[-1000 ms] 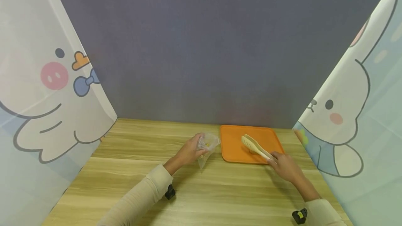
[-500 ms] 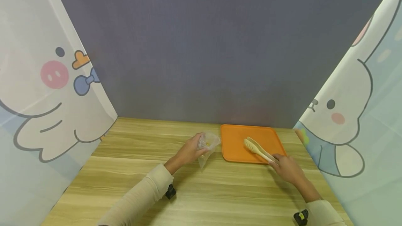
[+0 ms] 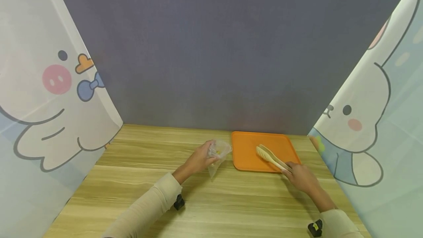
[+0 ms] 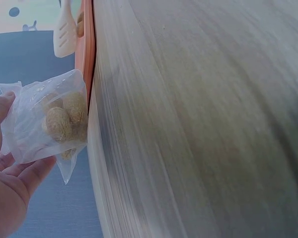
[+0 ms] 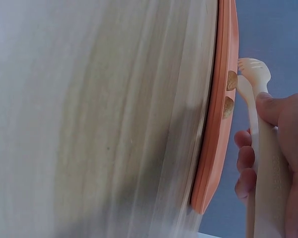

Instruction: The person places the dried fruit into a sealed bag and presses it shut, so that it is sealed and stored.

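Clasping the clear bag (image 4: 30, 121) of brown balls (image 4: 59, 123) at mid-frame in the curled fingers of the left hand (image 3: 199, 158), and tongs (image 3: 270, 156) above the orange tray (image 3: 243, 144), right of centre, in those of the right hand (image 3: 301, 176). Could send a tray ball (image 5: 231, 80) rolling through an off-centre pinch, or spill some through a sagging bag mouth.

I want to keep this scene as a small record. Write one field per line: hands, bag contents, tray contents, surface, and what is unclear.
left hand: grips a clear plastic bag, mouth open
right hand: grips cream slotted tongs over an orange rectangular tray
bag contents: several brown rounded pieces
tray contents: at least two similar pieces
surface: wood-grain table
unclear: whether the tongs touch a piece
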Tool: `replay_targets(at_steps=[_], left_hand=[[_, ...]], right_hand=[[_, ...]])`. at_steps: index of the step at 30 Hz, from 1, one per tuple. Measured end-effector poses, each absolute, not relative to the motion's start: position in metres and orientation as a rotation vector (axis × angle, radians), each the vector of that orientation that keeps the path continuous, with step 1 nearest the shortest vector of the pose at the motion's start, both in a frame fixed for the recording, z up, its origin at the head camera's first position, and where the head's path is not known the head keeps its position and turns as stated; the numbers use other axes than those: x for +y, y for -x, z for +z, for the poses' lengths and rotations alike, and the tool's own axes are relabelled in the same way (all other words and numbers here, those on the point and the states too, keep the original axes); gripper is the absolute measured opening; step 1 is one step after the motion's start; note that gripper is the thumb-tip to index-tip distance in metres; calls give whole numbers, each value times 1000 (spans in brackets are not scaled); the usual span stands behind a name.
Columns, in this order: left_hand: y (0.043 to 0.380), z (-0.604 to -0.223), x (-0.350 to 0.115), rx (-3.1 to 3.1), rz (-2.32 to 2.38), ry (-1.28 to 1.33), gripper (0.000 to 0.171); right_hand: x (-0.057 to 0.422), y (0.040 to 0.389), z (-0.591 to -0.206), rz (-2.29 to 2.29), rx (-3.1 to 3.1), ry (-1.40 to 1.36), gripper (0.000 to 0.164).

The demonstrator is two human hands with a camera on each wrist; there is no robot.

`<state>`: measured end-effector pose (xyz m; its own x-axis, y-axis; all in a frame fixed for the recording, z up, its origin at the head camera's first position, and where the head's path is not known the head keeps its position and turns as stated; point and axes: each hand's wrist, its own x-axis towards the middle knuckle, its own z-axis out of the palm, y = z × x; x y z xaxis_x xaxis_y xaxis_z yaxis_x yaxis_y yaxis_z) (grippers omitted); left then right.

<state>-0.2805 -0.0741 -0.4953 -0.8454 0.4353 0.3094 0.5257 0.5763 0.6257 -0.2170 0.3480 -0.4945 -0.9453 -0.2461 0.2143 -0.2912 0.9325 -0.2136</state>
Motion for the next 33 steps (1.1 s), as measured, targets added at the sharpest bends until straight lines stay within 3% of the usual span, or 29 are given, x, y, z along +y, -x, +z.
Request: replay_targets(at_steps=[17,33], left_hand=[[280,-493,-72,-2680,-1123,816,70],[280,-494,-73,-2685,-1129,814,70]], right_hand=[[349,222,-499,344,-2912,-410,21],[342,222,-493,353,-2906,-397,24]])
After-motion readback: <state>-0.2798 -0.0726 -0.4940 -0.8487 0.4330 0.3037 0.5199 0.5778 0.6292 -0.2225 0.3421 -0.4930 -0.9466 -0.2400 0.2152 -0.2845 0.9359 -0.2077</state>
